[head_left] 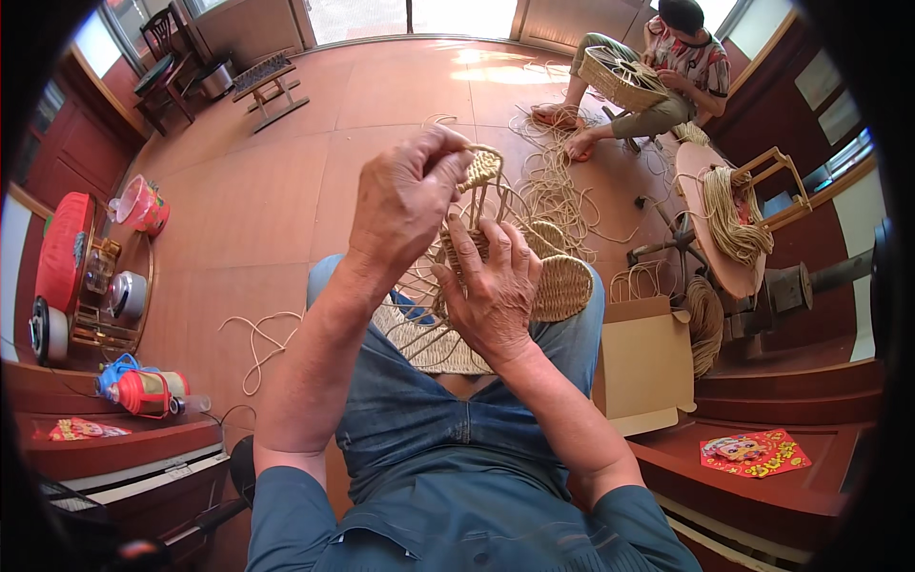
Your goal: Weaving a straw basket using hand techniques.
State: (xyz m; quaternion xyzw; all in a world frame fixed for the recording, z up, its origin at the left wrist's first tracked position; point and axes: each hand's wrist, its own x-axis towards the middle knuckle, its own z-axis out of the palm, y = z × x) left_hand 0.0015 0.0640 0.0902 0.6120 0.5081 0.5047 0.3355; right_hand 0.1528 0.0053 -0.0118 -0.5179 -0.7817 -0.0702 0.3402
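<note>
A woven straw-rope piece (562,288) with rounded lobes and many loose strands rests on my lap, between my knees. My left hand (405,195) is raised over its far side, closed in a pinch on a strand of straw cord beside a small woven lobe (483,170). Lower and to the right, my right hand (494,281) lies over the middle of the piece, its bent fingers gripping the woven part and strands. My hands hide much of the weave beneath them. A flat woven section (443,355) lies across my thighs.
A person (691,57) sits at the far right holding a woven basket (620,81). Loose cord (562,191) tangles over the floor between us. A cardboard box (648,367), a cord coil (705,324) and a board with hanks (729,214) stand right; a bucket (143,205) stands left.
</note>
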